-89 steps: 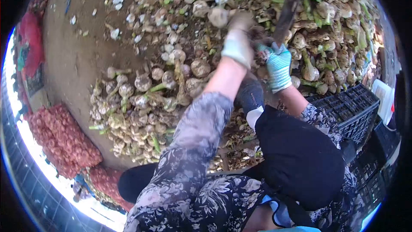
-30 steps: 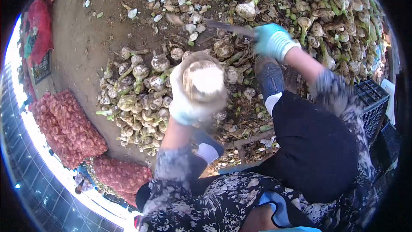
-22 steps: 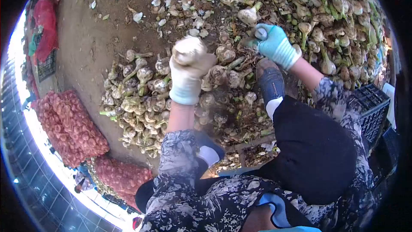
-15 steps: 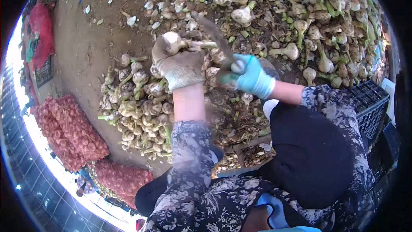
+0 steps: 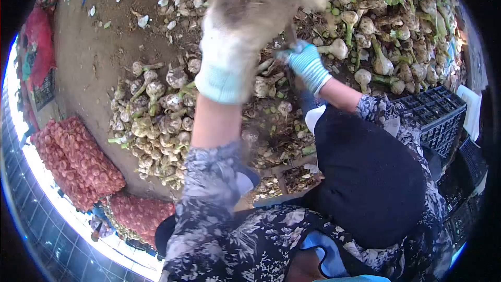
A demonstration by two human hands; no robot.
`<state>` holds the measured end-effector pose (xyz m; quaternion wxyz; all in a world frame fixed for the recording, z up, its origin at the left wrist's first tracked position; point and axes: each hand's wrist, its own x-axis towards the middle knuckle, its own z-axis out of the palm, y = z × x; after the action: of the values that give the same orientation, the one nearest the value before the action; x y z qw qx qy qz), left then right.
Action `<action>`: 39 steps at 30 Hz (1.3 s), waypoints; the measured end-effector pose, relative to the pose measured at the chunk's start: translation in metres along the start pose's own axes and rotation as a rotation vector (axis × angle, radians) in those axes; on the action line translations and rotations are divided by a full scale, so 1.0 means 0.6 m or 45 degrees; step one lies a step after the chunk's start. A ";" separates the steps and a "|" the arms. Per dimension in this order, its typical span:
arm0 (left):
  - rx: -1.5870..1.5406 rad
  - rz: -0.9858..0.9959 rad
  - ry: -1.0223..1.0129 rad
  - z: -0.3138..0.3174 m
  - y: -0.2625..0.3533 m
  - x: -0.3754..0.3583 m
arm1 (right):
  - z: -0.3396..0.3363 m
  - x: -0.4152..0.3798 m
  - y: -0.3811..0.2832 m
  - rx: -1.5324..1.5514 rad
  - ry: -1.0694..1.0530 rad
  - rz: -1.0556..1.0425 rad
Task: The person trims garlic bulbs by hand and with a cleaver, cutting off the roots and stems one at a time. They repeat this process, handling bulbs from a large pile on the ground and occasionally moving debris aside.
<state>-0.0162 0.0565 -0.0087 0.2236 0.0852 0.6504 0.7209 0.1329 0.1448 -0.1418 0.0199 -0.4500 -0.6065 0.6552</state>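
Note:
My left hand (image 5: pixel 235 42), in a pale glove with a light green cuff, is raised at the top middle and badly smeared by motion. Its fingers, and whether they hold anything, do not show clearly. Lower and to the right, my right hand (image 5: pixel 308 65) in a striped turquoise glove is closed on a knife (image 5: pixel 290 34), whose dark blade is only partly visible. Between the hands and my legs, garlic bulbs and scraps litter the ground. A pile of trimmed garlic bulbs (image 5: pixel 164 138) lies left of my left forearm.
Untrimmed garlic with stalks (image 5: pixel 383 62) is heaped at the upper right. Black plastic crates (image 5: pixel 438 117) stand at my right. Red mesh sacks of garlic (image 5: pixel 78 162) rest on the left, near a bright edge. White peel (image 5: pixel 143 21) is scattered over the dirt floor.
My left hand, which held a garlic bulb by its neck, has swung up and away in a blur. My right hand has shifted slightly, and its knife blade is less visible.

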 end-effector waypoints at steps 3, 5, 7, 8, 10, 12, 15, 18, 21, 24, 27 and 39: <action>1.278 0.466 -0.046 -0.036 -0.045 0.020 | -0.030 0.013 -0.019 0.079 0.124 0.009; 1.658 0.455 -0.729 -0.069 -0.089 0.011 | -0.038 0.032 0.020 -0.074 0.170 0.041; 1.802 0.365 -1.008 -0.062 -0.112 -0.014 | -0.027 0.033 0.018 0.081 0.065 0.064; 1.905 0.050 -0.893 -0.054 -0.123 -0.009 | -0.022 0.026 0.014 0.024 0.063 0.056; 2.058 -0.584 -0.630 -0.031 -0.131 0.009 | -0.011 0.028 0.009 0.004 0.045 0.080; 2.187 -0.454 -0.620 -0.012 -0.157 -0.004 | -0.012 0.033 0.001 -0.031 0.047 0.095; 1.970 -0.265 -0.526 -0.032 -0.178 -0.017 | -0.021 0.022 -0.033 0.020 0.048 0.052; 1.054 -0.117 -0.271 -0.073 -0.165 -0.027 | -0.052 -0.011 -0.086 0.423 -0.159 -0.105; 0.441 -0.090 -0.216 -0.067 -0.091 -0.028 | -0.069 -0.011 -0.100 -0.022 -0.189 -0.382; 0.590 0.063 -0.364 -0.075 -0.072 -0.025 | -0.065 -0.050 -0.156 -0.454 -0.376 -0.651; -0.430 -0.446 -0.324 -0.087 -0.062 -0.056 | -0.052 -0.066 -0.191 -0.899 -0.493 -1.024; 0.028 -0.270 -0.243 -0.074 -0.081 -0.074 | -0.042 -0.071 -0.188 -1.213 -0.618 -0.803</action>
<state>0.0151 -0.0001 -0.0550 0.3584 0.0865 0.6393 0.6748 0.1146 0.1698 -0.0225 -0.1289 -0.0468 -0.9234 0.3586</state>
